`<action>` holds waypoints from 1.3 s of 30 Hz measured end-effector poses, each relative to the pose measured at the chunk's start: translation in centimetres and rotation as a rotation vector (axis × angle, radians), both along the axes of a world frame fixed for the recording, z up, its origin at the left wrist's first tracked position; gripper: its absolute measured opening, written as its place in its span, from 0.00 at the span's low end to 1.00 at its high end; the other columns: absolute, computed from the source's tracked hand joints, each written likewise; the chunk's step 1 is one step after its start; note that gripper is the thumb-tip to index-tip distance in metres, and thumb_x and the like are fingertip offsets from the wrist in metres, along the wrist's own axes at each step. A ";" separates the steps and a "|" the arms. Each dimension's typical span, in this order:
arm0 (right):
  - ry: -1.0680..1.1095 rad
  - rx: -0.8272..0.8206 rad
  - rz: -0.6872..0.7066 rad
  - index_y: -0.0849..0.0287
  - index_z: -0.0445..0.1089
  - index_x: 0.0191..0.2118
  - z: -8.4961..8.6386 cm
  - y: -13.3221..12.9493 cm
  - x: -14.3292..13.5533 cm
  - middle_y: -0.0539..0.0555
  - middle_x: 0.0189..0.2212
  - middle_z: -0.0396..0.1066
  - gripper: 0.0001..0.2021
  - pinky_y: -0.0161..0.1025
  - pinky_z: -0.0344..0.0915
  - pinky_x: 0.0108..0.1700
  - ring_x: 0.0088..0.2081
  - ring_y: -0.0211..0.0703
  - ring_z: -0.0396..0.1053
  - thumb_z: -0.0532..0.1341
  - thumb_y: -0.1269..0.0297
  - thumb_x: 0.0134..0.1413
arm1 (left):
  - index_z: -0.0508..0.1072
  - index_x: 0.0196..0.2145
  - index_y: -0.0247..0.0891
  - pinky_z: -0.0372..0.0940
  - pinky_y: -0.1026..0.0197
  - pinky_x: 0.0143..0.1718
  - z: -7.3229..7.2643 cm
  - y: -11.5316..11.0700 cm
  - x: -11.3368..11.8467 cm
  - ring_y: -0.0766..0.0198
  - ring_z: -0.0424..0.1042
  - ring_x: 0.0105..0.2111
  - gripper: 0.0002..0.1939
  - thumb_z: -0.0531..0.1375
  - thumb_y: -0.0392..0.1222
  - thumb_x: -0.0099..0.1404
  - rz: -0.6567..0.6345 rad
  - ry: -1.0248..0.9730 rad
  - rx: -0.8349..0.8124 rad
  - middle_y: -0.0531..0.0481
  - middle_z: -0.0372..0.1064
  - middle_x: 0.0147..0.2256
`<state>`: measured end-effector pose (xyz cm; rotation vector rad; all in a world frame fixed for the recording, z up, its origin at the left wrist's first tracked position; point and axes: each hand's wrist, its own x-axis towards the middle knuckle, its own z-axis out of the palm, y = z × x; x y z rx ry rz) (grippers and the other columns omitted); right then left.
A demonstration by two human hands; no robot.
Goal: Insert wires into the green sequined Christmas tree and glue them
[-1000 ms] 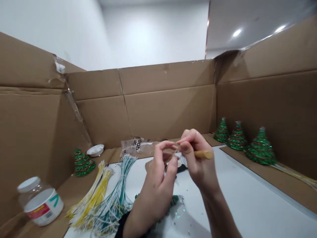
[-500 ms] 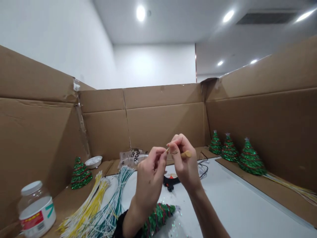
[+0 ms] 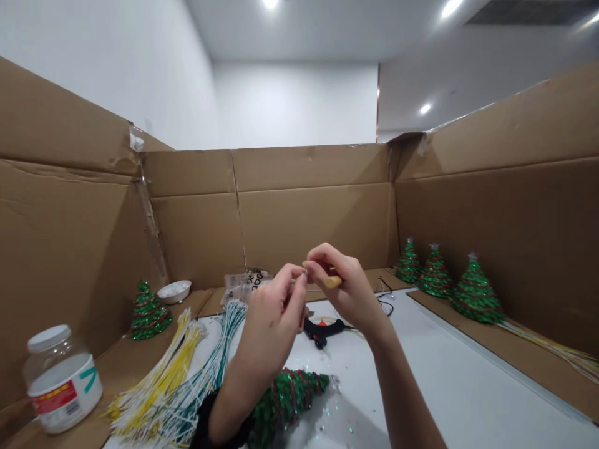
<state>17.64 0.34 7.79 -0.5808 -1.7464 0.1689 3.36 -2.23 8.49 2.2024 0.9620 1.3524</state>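
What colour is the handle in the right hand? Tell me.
Yellowish tan, the handle in the right hand; head view.

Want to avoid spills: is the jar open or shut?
Shut: the jar stands upright with its white lid covering the mouth.

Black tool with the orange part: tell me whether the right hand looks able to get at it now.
Probably, but the right hand would likely first have to free its grip from the yellow handle; the black tool lies close by, nothing visibly covering its middle.

Right hand — tan handle gripped; left hand — close by.
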 end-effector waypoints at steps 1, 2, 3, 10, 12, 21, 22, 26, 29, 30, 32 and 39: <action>-0.012 0.021 -0.012 0.57 0.59 0.30 -0.1 0.2 0.0 0.46 0.23 0.59 0.07 0.30 0.56 0.24 0.23 0.31 0.58 0.54 0.64 0.60 | 0.66 0.33 0.39 0.53 0.66 0.22 0.0 0.0 0.1 0.70 0.58 0.17 0.12 0.47 0.45 0.68 0.006 0.004 0.003 0.60 0.57 0.15; -0.021 0.050 -0.030 0.57 0.58 0.30 -0.2 0.4 -0.1 0.45 0.22 0.59 0.07 0.30 0.55 0.24 0.23 0.31 0.57 0.55 0.64 0.59 | 0.65 0.32 0.39 0.53 0.66 0.21 -0.1 -0.1 0.1 0.70 0.59 0.17 0.12 0.47 0.45 0.68 0.004 0.004 -0.003 0.59 0.58 0.15; -0.028 0.091 -0.056 0.57 0.57 0.29 -0.3 0.6 -0.2 0.45 0.22 0.58 0.08 0.30 0.54 0.24 0.22 0.30 0.56 0.55 0.65 0.59 | 0.64 0.31 0.39 0.53 0.67 0.21 -0.1 -0.1 0.1 0.70 0.59 0.17 0.12 0.47 0.45 0.68 -0.005 0.000 -0.018 0.59 0.59 0.16; -0.161 0.389 -0.271 0.57 0.53 0.25 -1.1 2.1 -0.7 0.46 0.22 0.52 0.11 0.32 0.48 0.22 0.22 0.31 0.49 0.53 0.70 0.59 | 0.61 0.30 0.39 0.54 0.68 0.18 -0.4 0.5 -0.1 0.70 0.62 0.16 0.12 0.46 0.45 0.68 0.012 -0.017 -0.071 0.56 0.64 0.18; -0.146 0.426 -0.293 0.56 0.54 0.25 -1.3 2.4 -0.9 0.46 0.22 0.52 0.11 0.33 0.49 0.23 0.22 0.32 0.50 0.53 0.70 0.59 | 0.62 0.30 0.39 0.55 0.68 0.18 -0.4 0.7 -0.2 0.70 0.62 0.17 0.12 0.47 0.45 0.68 0.002 -0.025 -0.075 0.56 0.65 0.18; 0.099 0.180 0.061 0.55 0.64 0.35 -1.3 2.7 -1.4 0.47 0.25 0.63 0.03 0.31 0.59 0.25 0.24 0.31 0.62 0.55 0.65 0.59 | 0.64 0.34 0.39 0.56 0.68 0.19 -0.2 1.2 -1.0 0.70 0.61 0.16 0.13 0.47 0.49 0.68 -0.086 -0.071 -0.139 0.56 0.66 0.16; 0.101 0.154 0.074 0.55 0.64 0.35 -1.2 2.6 -1.4 0.47 0.26 0.64 0.03 0.31 0.60 0.25 0.25 0.31 0.63 0.56 0.64 0.59 | 0.64 0.33 0.39 0.56 0.68 0.20 -0.1 1.3 -1.1 0.70 0.60 0.16 0.13 0.47 0.49 0.68 -0.097 -0.067 -0.138 0.56 0.66 0.16; 0.127 0.102 0.060 0.56 0.65 0.32 -1.0 2.1 -1.3 0.47 0.26 0.64 0.06 0.32 0.61 0.26 0.25 0.32 0.63 0.57 0.61 0.57 | 0.64 0.31 0.39 0.57 0.68 0.21 0.1 1.4 -1.4 0.70 0.62 0.17 0.12 0.49 0.47 0.67 -0.140 -0.054 -0.127 0.56 0.65 0.16; 0.124 0.095 0.031 0.57 0.66 0.31 -0.9 2.0 -1.3 0.48 0.27 0.63 0.09 0.34 0.62 0.28 0.26 0.33 0.63 0.58 0.57 0.56 | 0.64 0.30 0.39 0.57 0.68 0.21 0.3 1.4 -1.6 0.69 0.63 0.18 0.11 0.50 0.47 0.66 -0.171 -0.045 -0.133 0.57 0.64 0.16; 0.122 0.108 0.011 0.57 0.66 0.31 -0.9 2.0 -1.3 0.49 0.27 0.63 0.10 0.34 0.62 0.28 0.26 0.33 0.63 0.57 0.57 0.57 | 0.64 0.30 0.39 0.57 0.68 0.21 0.3 1.5 -1.6 0.69 0.63 0.18 0.11 0.50 0.47 0.66 -0.184 -0.045 -0.138 0.57 0.64 0.15; 0.116 0.148 -0.050 0.57 0.66 0.30 -0.9 2.2 -1.4 0.50 0.28 0.64 0.10 0.35 0.62 0.29 0.27 0.34 0.63 0.56 0.57 0.58 | 0.64 0.29 0.38 0.57 0.68 0.21 0.4 1.7 -1.6 0.69 0.64 0.18 0.12 0.51 0.47 0.66 -0.218 -0.049 -0.154 0.57 0.64 0.15; 0.104 0.297 -0.264 0.55 0.65 0.29 -0.7 1.6 -1.1 0.50 0.27 0.65 0.08 0.37 0.61 0.33 0.31 0.37 0.63 0.56 0.62 0.59 | 0.63 0.29 0.38 0.54 0.69 0.19 0.5 2.6 -1.4 0.71 0.59 0.15 0.12 0.50 0.47 0.66 -0.322 -0.076 -0.198 0.58 0.60 0.14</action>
